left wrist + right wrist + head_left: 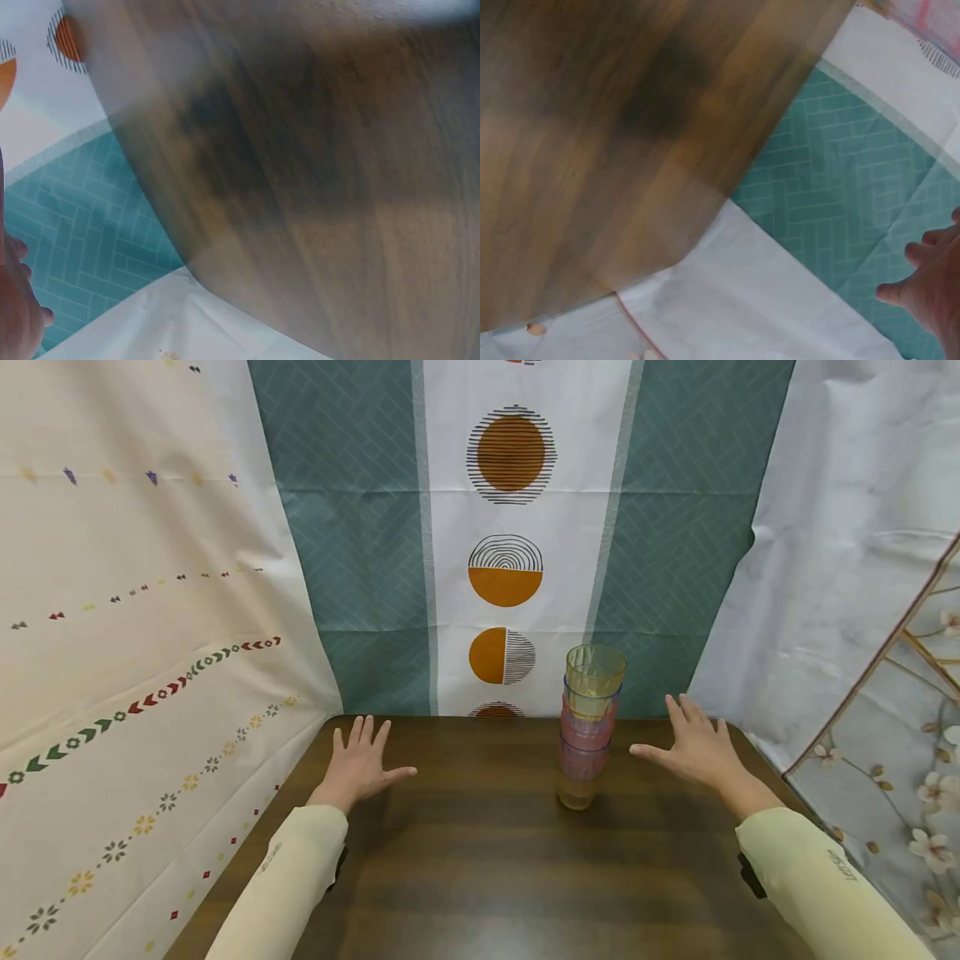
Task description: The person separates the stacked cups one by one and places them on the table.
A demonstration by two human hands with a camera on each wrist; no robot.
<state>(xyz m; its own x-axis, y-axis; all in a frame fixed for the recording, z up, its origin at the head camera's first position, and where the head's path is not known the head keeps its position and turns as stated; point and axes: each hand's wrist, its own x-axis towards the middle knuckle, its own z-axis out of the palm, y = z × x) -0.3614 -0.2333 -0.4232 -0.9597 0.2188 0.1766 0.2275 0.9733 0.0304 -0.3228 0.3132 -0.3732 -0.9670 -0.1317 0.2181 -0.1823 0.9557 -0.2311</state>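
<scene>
A tall stack of clear tumblers [587, 722] stands upright on the brown wooden table [465, 860], right of its middle. The top one is yellowish, those in the middle look pink with blue rims, and the lowest is amber. My right hand [693, 747] hovers just right of the stack, fingers spread and thumb pointing toward it, holding nothing. Over the table's left side, my left hand [360, 764] is likewise spread and empty, far from the tumblers. In the right wrist view a pink piece of the stack [937, 22] shows at the top corner.
Behind the table hangs a green and white curtain [352, 568] with orange circle prints. A cream patterned cloth [150, 693] hangs along the left, and a white floral cloth [847, 652] along the right. The table's far edge lies close behind the stack.
</scene>
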